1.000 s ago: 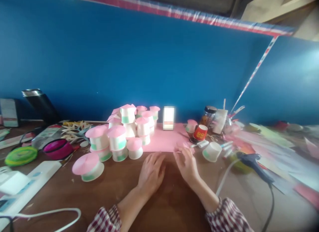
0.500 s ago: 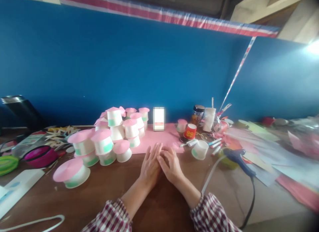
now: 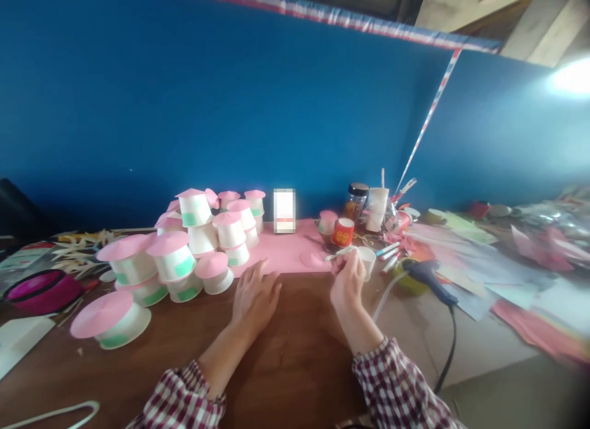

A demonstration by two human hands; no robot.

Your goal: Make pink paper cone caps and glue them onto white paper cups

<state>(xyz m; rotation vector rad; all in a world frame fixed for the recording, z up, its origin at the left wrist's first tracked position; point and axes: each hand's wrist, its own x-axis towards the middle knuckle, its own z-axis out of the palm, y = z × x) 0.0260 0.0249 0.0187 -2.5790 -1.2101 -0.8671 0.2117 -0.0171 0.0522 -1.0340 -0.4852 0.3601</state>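
Blue wall point(image 3: 230, 109), right hand point(image 3: 348, 283) gripping half-hidden marker point(image 3: 335, 254)

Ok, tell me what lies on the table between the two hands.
In the head view, only bare brown tabletop lies between the left hand and the right hand; the pink sheet begins just beyond the gap.

Deep blue on wall point(image 3: 230, 109). Red, white and blue stripes along tape point(image 3: 350, 20). Brown on table point(image 3: 295, 355). Pink on sheet point(image 3: 281, 257). White with green patches, pink lids, on stacked cups point(image 3: 193, 211). White on marker point(image 3: 338, 253). Red with yellow print on small cup point(image 3: 342, 232). Red-and-white check on sleeves point(image 3: 396, 386). Dark blue on glue gun point(image 3: 426, 274). Magenta on bowl point(image 3: 41, 291).
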